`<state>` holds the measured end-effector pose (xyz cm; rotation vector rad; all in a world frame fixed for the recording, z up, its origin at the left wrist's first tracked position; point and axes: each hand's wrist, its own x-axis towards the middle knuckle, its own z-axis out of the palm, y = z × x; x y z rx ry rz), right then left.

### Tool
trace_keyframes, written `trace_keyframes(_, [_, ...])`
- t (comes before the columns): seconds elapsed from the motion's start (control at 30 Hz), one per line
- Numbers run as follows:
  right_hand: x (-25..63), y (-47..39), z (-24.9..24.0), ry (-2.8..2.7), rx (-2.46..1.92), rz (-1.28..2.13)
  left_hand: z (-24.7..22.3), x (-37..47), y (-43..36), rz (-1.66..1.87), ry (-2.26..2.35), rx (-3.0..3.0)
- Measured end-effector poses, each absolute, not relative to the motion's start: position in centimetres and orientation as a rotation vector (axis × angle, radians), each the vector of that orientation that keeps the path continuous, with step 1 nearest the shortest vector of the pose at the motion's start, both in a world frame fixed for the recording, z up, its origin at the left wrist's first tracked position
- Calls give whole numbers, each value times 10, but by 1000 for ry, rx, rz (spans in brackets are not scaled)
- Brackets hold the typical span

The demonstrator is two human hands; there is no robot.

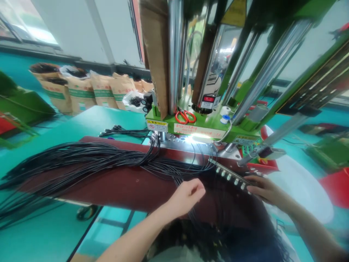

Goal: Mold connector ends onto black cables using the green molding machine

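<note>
My right hand point(263, 189) grips the near end of a narrow metal bar point(230, 174), thumb on one side and fingers on the other. A row of small silvery connector ends sits along that bar, whose far end reaches toward the machine. My left hand point(187, 196) is closed, fingers curled, over the dark red board point(120, 191). A few thin black cables pass beneath it; whether its fingers hold one is hidden. A thick bundle of black cables point(89, 156) lies across the board, some running to the bar.
A green press machine point(203, 127) with steel columns stands ahead, its lower gap brightly lit. Red-handled scissors point(185, 116) and a blue-and-white spool point(225, 119) rest on it. A red tray point(268, 165) is at right. Paper sacks point(80, 91) stand behind the green table point(92, 118).
</note>
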<state>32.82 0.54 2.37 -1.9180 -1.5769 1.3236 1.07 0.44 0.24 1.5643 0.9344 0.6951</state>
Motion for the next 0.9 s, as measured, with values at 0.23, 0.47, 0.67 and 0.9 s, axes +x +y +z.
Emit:
trace_keyframes(0.23, [285, 88, 33, -2351, -1535, 895, 3, -15, 5, 761, 985, 1562])
trace_keyframes(0.47, [263, 120, 17, -2347, -1458, 878, 8, -39, 15, 838, 1050, 1511])
trace_keyframes(0.67, [267, 113, 7, -2078, -1612, 741, 1, -37, 51, 944, 1031, 1299])
trace_keyframes(0.9, [232, 119, -8, -1846, -1719, 542, -3, 1, 119, 1123, 849, 704])
